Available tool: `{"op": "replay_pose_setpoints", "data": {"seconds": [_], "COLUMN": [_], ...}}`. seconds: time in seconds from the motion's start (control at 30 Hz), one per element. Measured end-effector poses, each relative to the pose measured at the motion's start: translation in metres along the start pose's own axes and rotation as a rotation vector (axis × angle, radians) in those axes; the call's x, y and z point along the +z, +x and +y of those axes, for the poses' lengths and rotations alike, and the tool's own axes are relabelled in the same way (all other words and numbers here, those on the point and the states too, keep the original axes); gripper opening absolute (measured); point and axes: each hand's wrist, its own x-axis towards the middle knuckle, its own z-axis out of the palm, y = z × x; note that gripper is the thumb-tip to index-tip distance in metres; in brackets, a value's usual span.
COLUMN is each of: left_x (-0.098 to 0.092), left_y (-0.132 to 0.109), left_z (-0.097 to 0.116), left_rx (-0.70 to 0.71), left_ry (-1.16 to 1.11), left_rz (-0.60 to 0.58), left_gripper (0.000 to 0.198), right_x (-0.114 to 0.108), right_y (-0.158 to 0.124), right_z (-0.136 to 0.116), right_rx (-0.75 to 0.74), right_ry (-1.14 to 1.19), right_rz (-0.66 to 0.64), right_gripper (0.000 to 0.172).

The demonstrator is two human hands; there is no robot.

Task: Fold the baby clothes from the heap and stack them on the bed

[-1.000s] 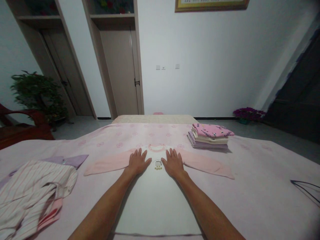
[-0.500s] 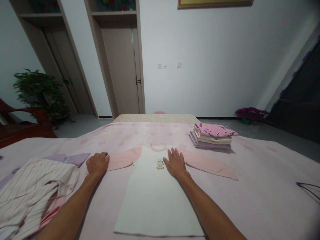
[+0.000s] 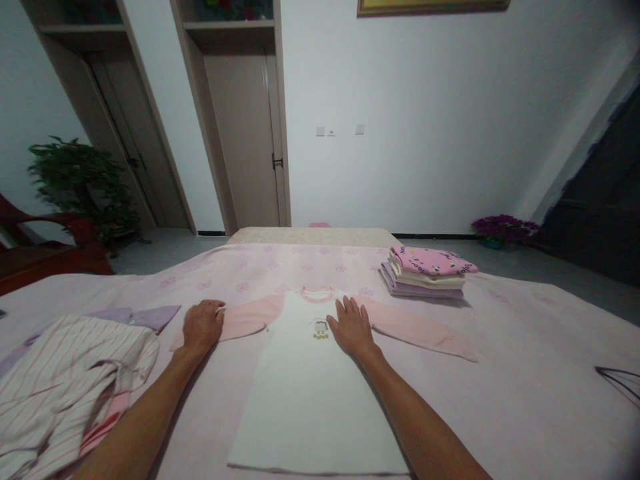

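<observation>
On my head-camera feed, quick notes: the left hand (image 3: 203,328) rests on the pale pink knit sleeve (image 3: 245,319) of a white long-sleeved top (image 3: 310,400), near where the sleeve meets the white body. Its fingers curl slightly at the sleeve's upper edge, and I can't tell from here whether they are pinching the cloth or just lying on it. The right hand (image 3: 353,327) is open and flat, fingers spread, on the white body just beside a small printed gold-and-white chest motif (image 3: 320,330). The top lies flat and face up in the middle of a pink floral bedspread (image 3: 500,407), its pink round collar (image 3: 317,293) pointing away from me and its other pink sleeve (image 3: 417,332) stretched out to the right. Past that sleeve sits a neat folded stack of pink, cream and lilac clothes (image 3: 425,273). To the left, just beyond the left hand, lies a crumpled white garment with thin pink stripes (image 3: 65,380), with a flat lilac cloth (image 3: 155,318) beside it.
</observation>
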Motion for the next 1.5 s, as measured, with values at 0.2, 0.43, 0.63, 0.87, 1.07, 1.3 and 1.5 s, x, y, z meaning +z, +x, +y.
{"op": "replay_pose_setpoints", "data": {"seconds": [0.2, 0.43, 0.63, 0.87, 1.07, 1.3, 1.5], "left_x": [0.022, 0.031, 0.032, 0.033, 0.032, 0.034, 0.038], "left_y": [0.005, 0.012, 0.012, 0.004, -0.004, -0.012, -0.013], "left_z": [0.067, 0.078, 0.042, 0.006, -0.026, -0.059, -0.064], "left_rx": [0.489, 0.586, 0.374, 0.216, 0.133, -0.035, -0.102], "left_ry": [-0.408, -0.296, -0.046, 0.064, 0.159, 0.207, 0.190], "left_rz": [-0.223, -0.364, -0.349, -0.310, -0.287, -0.226, -0.196], "left_gripper": [0.051, 0.054, 0.058, 0.060, 0.062, 0.064, 0.066], "right_x": [-0.001, 0.001, 0.002, 0.000, 0.002, 0.003, 0.001], "right_y": [-0.001, 0.000, 0.001, -0.001, 0.000, 0.001, -0.002], "right_z": [0.000, 0.002, 0.001, 0.000, 0.001, 0.002, 0.001], "right_rx": [0.004, -0.012, -0.007, -0.009, -0.010, -0.010, -0.009], "right_ry": [-0.009, -0.002, 0.006, 0.007, -0.015, -0.010, 0.000], "right_rz": [-0.002, 0.017, 0.015, 0.020, 0.022, 0.014, 0.025], "right_gripper": [0.068, 0.069, 0.068, 0.067, 0.067, 0.067, 0.066]}}
